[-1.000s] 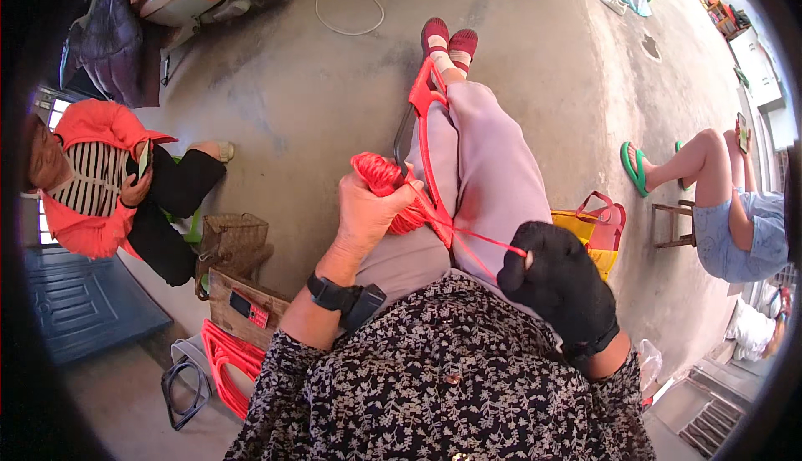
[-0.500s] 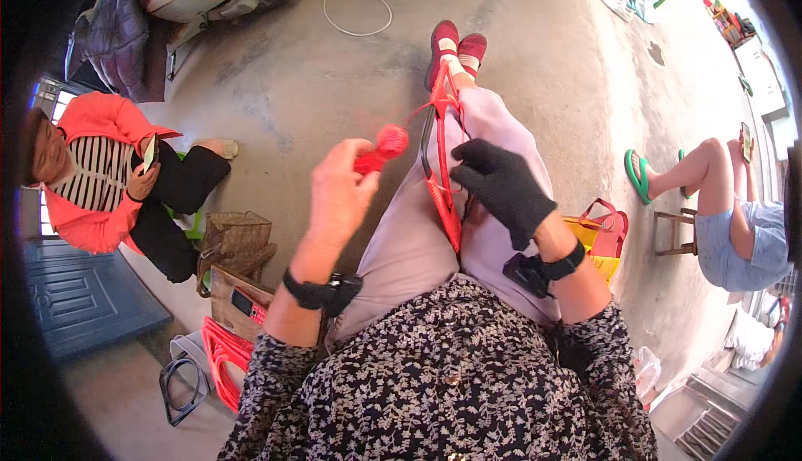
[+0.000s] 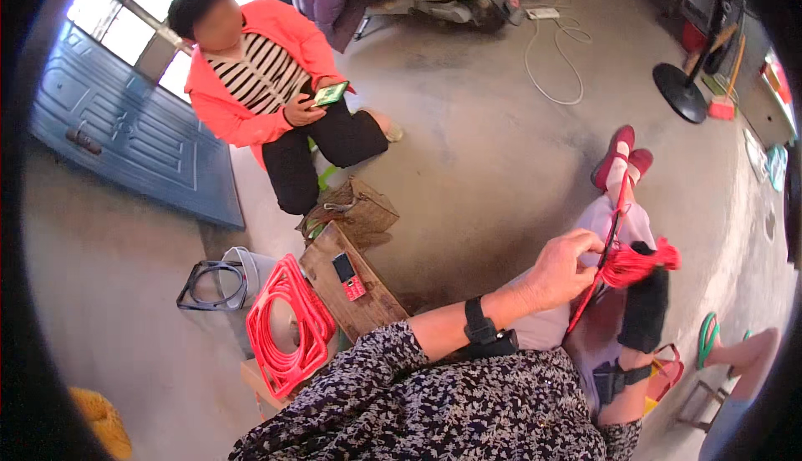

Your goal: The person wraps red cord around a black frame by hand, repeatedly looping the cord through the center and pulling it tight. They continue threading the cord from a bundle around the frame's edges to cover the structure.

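Note:
A bundle of red cord [image 3: 632, 265] with a tufted end sits between my hands, above my lap. My bare left hand [image 3: 561, 273] has its thumb and fingers closed at the bundle's near end, beside a long narrow frame [image 3: 576, 316] strung with red cord and showing a dark edge. This frame runs along my legs towards my feet. My right hand [image 3: 648, 306], in a black glove, is behind the bundle, which covers its fingers, so I cannot see whether they grip it.
To the left, a stack of red frames [image 3: 288, 327] stands by a wooden bench [image 3: 355, 311] bearing a red phone [image 3: 348, 277]. Dark frames [image 3: 213, 286] lean on a pale bucket [image 3: 251, 269]. A person [image 3: 267, 93] sits beyond, near a woven bag [image 3: 359, 210]. Another person's leg [image 3: 748, 352] is at right.
My view has swung left. The red bundle, held in my left hand apart from the frame before, now lies at the frame in front of my gloved right hand.

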### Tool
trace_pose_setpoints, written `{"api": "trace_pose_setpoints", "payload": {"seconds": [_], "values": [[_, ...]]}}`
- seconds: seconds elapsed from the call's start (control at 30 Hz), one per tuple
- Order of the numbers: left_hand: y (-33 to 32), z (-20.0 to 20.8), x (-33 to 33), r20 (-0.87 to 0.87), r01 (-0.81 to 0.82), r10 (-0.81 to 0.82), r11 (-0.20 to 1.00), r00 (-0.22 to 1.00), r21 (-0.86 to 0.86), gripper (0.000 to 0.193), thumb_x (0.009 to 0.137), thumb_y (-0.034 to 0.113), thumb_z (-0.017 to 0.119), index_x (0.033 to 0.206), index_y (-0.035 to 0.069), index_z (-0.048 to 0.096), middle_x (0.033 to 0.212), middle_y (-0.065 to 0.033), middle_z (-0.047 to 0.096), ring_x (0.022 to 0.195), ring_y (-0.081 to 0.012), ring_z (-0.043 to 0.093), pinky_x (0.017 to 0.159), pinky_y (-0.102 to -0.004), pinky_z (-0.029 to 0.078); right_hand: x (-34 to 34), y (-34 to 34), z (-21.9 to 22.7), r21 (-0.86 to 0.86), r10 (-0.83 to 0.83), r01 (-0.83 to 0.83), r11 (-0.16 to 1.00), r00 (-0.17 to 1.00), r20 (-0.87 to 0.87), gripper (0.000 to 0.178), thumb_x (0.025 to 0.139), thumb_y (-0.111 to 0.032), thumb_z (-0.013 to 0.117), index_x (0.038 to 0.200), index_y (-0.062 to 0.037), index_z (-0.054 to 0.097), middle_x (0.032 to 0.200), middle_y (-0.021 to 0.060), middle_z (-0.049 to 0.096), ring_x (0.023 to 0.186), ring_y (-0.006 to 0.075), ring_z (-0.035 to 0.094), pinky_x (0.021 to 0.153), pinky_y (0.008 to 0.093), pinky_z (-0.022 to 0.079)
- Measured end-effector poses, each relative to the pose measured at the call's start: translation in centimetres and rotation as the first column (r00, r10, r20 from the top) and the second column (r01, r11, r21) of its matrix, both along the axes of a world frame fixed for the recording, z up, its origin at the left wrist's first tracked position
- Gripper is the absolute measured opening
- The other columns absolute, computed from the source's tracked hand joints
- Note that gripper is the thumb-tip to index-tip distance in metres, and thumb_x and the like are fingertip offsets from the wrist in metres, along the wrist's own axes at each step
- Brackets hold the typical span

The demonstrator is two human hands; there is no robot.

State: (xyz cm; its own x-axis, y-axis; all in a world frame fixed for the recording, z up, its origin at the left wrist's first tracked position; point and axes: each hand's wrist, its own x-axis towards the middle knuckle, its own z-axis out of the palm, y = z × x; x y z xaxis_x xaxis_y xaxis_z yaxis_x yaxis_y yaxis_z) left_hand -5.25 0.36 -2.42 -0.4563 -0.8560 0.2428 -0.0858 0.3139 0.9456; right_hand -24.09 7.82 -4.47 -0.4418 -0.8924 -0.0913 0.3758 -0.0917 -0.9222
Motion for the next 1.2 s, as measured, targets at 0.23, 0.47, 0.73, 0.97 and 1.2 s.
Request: {"api": "trace_pose_setpoints", "payload": {"seconds": [0.23, 0.47, 0.73, 0.97, 1.2], "values": [[0.5, 2.2, 2.6, -0.350, 0.384, -0.194, 0.674, 0.916, 0.632, 0.012, 0.089, 0.015, 0.062, 0.093, 0.004, 0.059, 0.089, -0.0070, 0.063, 0.069, -0.0093, 0.060, 0.051, -0.0219, 0.048, -6.3, 3.1, 4.8, -0.218, 0.079, 0.026, 0.976, 0.883, 0.463, 0.038, 0.095, -0.037, 0.048, 0.114, -0.0059, 0.058, 0.104, 0.0125, 0.066, 0.092, 0.0285, 0.062, 0.093, 0.0496, 0.044], [1.1, 4.6, 4.2, -0.569, 0.631, -0.272, 0.323, 0.776, 0.706, 0.037, 0.096, 0.039, 0.049, 0.095, 0.003, 0.060, 0.104, -0.0074, 0.063, 0.084, -0.0159, 0.064, 0.056, -0.0267, 0.051, -0.5, 9.4, 7.5, -0.332, 0.393, -0.254, 0.908, 0.791, 0.468, 0.041, 0.089, -0.035, 0.056, 0.117, -0.0055, 0.054, 0.090, 0.0107, 0.064, 0.081, 0.0251, 0.061, 0.081, 0.0420, 0.048], [0.1, 0.7, 6.1, -0.716, 0.714, 0.263, 0.120, 0.647, 0.689, 0.034, 0.096, 0.039, 0.048, 0.100, 0.007, 0.057, 0.093, -0.0069, 0.054, 0.075, -0.0147, 0.048, 0.052, -0.0240, 0.043, -0.5, 10.4, 8.1, 0.084, 0.114, -0.148, 0.985, 0.940, 0.323, 0.044, 0.082, -0.028, 0.065, 0.116, -0.0019, 0.057, 0.094, 0.0085, 0.064, 0.080, 0.0242, 0.063, 0.081, 0.0412, 0.050], [3.0, -1.9, 11.2, -0.419, 0.382, 0.205, 0.196, 0.885, 0.903, 0.033, 0.093, 0.030, 0.054, 0.115, 0.005, 0.053, 0.074, -0.0034, 0.052, 0.063, -0.0134, 0.046, 0.048, -0.0225, 0.037, 2.5, 3.6, 1.9, 0.414, 0.442, -0.188, 0.891, 0.574, -0.690, 0.040, 0.078, -0.031, 0.070, 0.110, -0.0094, 0.059, 0.084, 0.0136, 0.068, 0.079, 0.0279, 0.067, 0.070, 0.0383, 0.052], [4.5, -4.2, 16.4, -0.359, 0.400, -0.236, 0.158, 0.903, 0.903, 0.033, 0.093, 0.028, 0.058, 0.114, 0.003, 0.053, 0.061, 0.0008, 0.046, 0.049, -0.0109, 0.040, 0.042, -0.0228, 0.029, 5.5, 1.2, 1.2, 0.570, 0.578, -0.111, 0.814, 0.239, -0.780, 0.036, 0.079, -0.034, 0.066, 0.103, -0.0089, 0.056, 0.080, 0.0190, 0.065, 0.076, 0.0340, 0.065, 0.066, 0.0429, 0.050]]}}
